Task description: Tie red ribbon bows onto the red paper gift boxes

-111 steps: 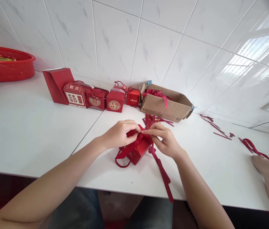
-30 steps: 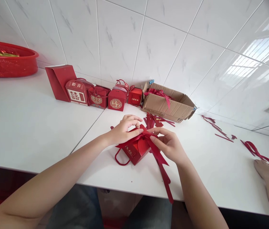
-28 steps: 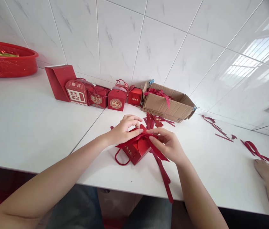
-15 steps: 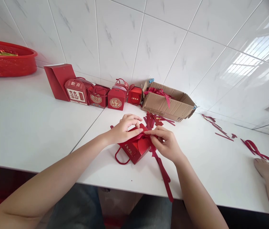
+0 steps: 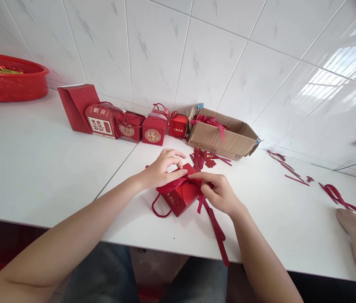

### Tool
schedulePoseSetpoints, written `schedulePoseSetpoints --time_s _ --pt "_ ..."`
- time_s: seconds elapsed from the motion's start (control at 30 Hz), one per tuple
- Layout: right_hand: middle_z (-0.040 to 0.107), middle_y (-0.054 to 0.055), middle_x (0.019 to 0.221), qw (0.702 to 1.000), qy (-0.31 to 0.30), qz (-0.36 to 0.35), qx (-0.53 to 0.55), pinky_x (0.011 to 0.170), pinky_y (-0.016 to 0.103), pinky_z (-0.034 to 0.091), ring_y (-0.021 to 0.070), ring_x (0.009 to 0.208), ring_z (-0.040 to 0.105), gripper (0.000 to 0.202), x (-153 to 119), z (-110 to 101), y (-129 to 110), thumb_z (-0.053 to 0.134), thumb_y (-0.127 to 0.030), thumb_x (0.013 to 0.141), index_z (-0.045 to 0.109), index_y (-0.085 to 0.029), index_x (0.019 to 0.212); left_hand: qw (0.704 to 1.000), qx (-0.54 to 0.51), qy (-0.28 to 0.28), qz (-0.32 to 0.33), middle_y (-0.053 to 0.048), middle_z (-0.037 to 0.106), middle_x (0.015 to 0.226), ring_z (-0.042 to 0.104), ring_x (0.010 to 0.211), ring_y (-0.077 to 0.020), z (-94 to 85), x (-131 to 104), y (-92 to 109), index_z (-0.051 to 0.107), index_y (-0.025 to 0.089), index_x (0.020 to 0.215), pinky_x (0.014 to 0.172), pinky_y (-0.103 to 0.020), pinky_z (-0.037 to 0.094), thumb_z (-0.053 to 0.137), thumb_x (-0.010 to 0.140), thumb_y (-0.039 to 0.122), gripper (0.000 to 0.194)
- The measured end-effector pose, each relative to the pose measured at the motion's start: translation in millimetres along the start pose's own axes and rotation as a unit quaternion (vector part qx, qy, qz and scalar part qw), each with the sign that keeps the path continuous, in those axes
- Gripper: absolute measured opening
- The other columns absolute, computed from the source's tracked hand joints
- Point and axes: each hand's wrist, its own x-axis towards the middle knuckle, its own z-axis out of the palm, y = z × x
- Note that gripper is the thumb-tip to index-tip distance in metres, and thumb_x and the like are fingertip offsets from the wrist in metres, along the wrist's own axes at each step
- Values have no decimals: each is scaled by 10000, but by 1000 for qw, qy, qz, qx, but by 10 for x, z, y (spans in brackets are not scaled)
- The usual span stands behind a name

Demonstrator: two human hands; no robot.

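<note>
A small red gift box [image 5: 182,198] sits tilted towards me on the white table, with a shiny red ribbon [image 5: 175,184] across its top in a bow shape. My left hand [image 5: 164,168] lies over the ribbon's left loop, its thumb pressed down near the knot and its other fingers curved above. Against the knot from the right, my right hand [image 5: 220,191] has its index finger stretched out and its other fingers curled by the ribbon. A twisted cord handle [image 5: 162,215] hangs at the box's left side. A red strip [image 5: 217,233] reaches over the table's front edge.
Several decorated red boxes [image 5: 101,123] line the tiled wall. Beside them stands a cardboard box [image 5: 222,136] holding ribbons. A red basket [image 5: 35,84] is far left. Loose ribbons [image 5: 334,194] lie at right, near another person's hand [image 5: 353,223].
My right hand has shifted slightly, its index finger now straighter and pushed further onto the knot. A short ribbon end now shows below it. My left hand has barely moved.
</note>
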Motion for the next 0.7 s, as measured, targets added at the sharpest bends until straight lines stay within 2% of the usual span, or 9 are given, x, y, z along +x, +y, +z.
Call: schedulePoseSetpoints --time_s 0.23,0.3,0.4,0.53,0.63,0.7 --pt "422 -63 546 1000 -5 -1 -16 503 230 330 92 499 345 425 -8 -18 -13 415 -67 751 647 -190 1086 997 64 14 49 -67 604 1170 426 1183 -270 -34 25 -40 555 196 657 1068 -475 301 576 844 402 279" --pt "394 -67 554 1000 0 -6 -9 509 231 329 94 508 344 411 -15 -14 14 419 -64 752 624 -194 1084 997 55 16 46 -68 608 1156 430 1180 -267 -29 26 -48 554 197 661 1066 -473 306 582 838 398 269" --pt "401 -65 587 999 21 -9 27 525 234 345 96 529 370 381 -24 -6 58 437 -71 769 598 -200 1090 1000 -26 2 11 -68 615 1160 448 1198 -268 -17 18 -37 554 198 679 1080 -470 308 592 823 402 253" --pt "436 -47 657 992 87 -9 96 561 244 387 101 585 423 290 -6 -6 83 510 -127 810 600 -205 1074 984 -165 -55 -27 -60 608 1257 499 1207 -271 -16 15 -1 571 194 661 1088 -473 318 608 809 415 269" --pt "481 -38 675 984 106 2 146 539 240 386 95 579 447 221 23 -18 95 562 -196 837 615 -204 1051 977 -201 -66 -40 -65 603 1289 496 1232 -282 -11 23 3 603 189 643 1097 -479 305 642 789 420 275" --pt "502 -37 646 982 101 11 162 520 237 382 93 559 455 192 38 -26 110 583 -246 849 642 -197 1025 971 -223 -63 -55 -77 607 1274 539 1174 -277 0 29 -8 577 175 613 1062 -470 351 648 785 441 325"
